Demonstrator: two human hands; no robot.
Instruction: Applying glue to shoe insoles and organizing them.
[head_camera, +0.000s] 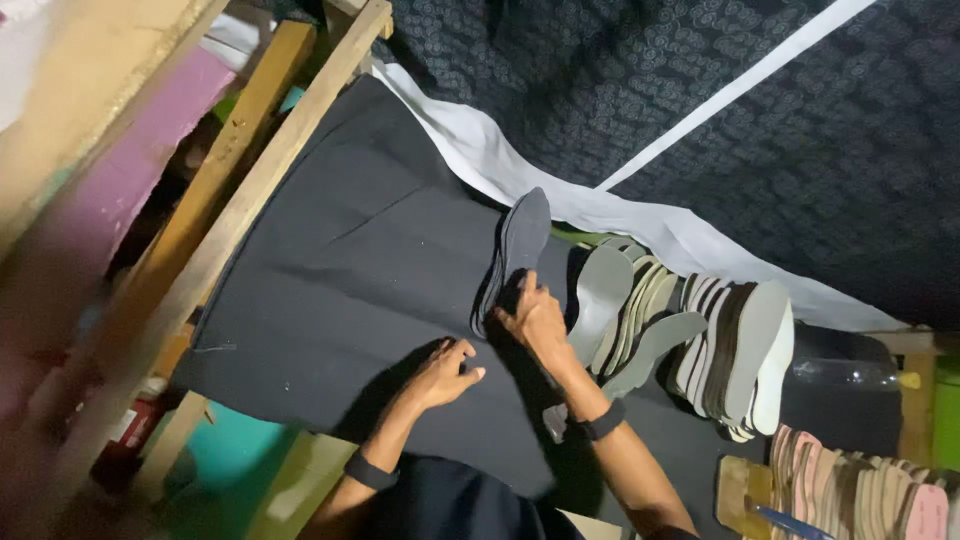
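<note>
The right hand (535, 318) is closed around the lower end of a dark grey insole (512, 255), fingers wrapped over its edge, holding it on its side so that the toe end points away from the person and the heel end sits under the palm. The insole rests on the black sheet (340, 250) that covers the table — its long edge appears to touch the cloth, though the contact is in shadow. A dark band circles the right wrist.

The left hand (445, 370) lies just beside it, nearer the person, fingers loosely curled and tips pressed down on the black sheet; it holds nothing. It too wears a dark wristband.

Just to the right of the held insole stands a leaning row of pale grey insoles (625, 305), packed on edge and fanned slightly. Further right is a second batch of white and brown insoles (740, 360), also on edge. At the lower right corner lies a row of pinkish and tan soles (860, 490), with a blue-handled tool (790, 520) near them — what kind of tool cannot be told.

Behind the stacks a white cloth strip (560, 195) runs along the far edge of the sheet, against a dark patterned fabric (700, 90). Wooden beams (240, 190) frame the left side of the table.
</note>
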